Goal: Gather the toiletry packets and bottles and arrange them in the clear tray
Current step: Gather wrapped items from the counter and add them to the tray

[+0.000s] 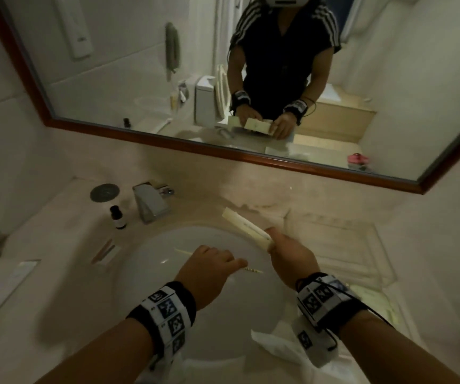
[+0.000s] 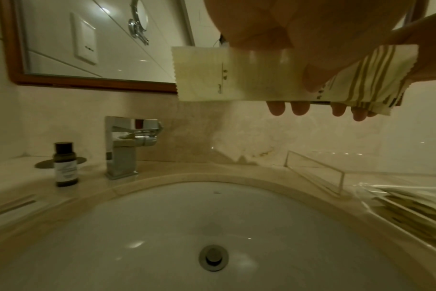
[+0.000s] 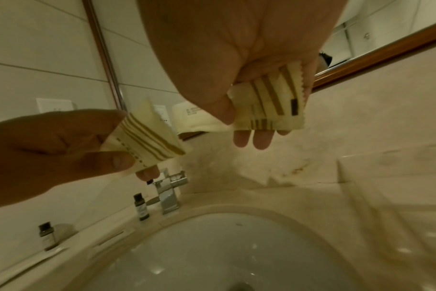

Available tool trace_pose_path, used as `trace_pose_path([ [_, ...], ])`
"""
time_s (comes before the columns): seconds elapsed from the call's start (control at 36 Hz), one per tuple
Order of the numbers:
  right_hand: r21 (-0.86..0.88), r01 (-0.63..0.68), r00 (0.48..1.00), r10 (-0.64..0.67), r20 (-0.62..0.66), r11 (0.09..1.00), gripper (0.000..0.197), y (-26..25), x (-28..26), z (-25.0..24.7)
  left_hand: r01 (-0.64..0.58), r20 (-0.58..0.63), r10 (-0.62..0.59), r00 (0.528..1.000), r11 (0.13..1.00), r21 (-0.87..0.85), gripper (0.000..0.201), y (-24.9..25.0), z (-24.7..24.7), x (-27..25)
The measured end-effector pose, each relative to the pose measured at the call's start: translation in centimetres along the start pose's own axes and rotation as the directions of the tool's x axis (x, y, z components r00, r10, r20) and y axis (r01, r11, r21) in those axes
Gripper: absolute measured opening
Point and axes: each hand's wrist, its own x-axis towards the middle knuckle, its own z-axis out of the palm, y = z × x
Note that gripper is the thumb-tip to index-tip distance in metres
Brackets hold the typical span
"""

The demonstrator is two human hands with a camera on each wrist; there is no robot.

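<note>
Over the white sink (image 1: 167,314) my left hand (image 1: 217,264) pinches a thin cream packet (image 2: 224,78) between thumb and fingers. My right hand (image 1: 281,245) grips a small stack of cream packets (image 1: 244,227) with brown stripes (image 3: 274,106). The two hands are close together, and the packets overlap in the left wrist view. The clear tray (image 1: 348,245) stands on the counter to the right of the sink, its near wall (image 2: 316,169) visible. A small dark bottle (image 1: 118,217) stands left of the faucet, and a second bottle (image 3: 46,236) stands farther left.
A chrome faucet (image 1: 151,202) stands behind the sink. Flat packets (image 1: 104,254) lie on the left counter. More packets in crinkled plastic (image 2: 411,206) lie right of the sink. The mirror (image 1: 140,65) hangs above. White paper (image 1: 275,347) lies at the sink's near edge.
</note>
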Motion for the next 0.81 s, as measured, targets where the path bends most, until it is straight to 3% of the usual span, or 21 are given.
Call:
trace_pose_path([
  [0.19, 0.013, -0.045, 0.999, 0.045, -0.01, 0.999, 0.024, 5.1, -3.0, -1.3, -0.066, 0.038, 0.068, 0.997, 0.997, -0.03, 0.061, 4.3, 1.2, 2.6],
  [0.36, -0.006, -0.131, 0.991, 0.131, -0.021, 0.991, 0.023, 9.4, -5.4, -2.0, -0.052, 0.165, 0.072, 0.984, 0.991, -0.124, 0.056, 8.2, 1.9, 5.0],
  [0.67, 0.041, -0.288, 0.958, 0.288, 0.005, 0.957, 0.02, 17.7, -9.5, -2.3, -0.105, 0.19, 0.138, 0.972, 0.979, -0.175, 0.064, 14.4, 4.9, 8.7],
  [0.81, 0.028, -0.292, 0.956, 0.291, 0.014, 0.956, 0.024, 21.2, -11.0, -1.5, -0.118, 0.281, 0.165, 0.946, 0.977, -0.176, 0.065, 16.8, 6.5, 10.3],
])
